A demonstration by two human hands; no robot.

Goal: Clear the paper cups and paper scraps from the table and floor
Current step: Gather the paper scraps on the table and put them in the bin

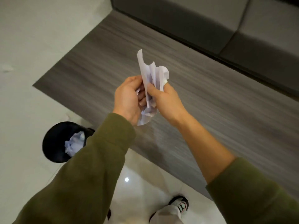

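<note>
crumpled white paper scraps above table

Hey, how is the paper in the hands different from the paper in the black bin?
The held paper scraps are gripped by the left hand and right hand above the table; the binned paper lies inside the black bin on the floor. The held scraps stick up in long creased strips; the binned paper is a crumpled heap. Both are white and creased.

Olive sleeves, seemingly patterned shoe
</note>
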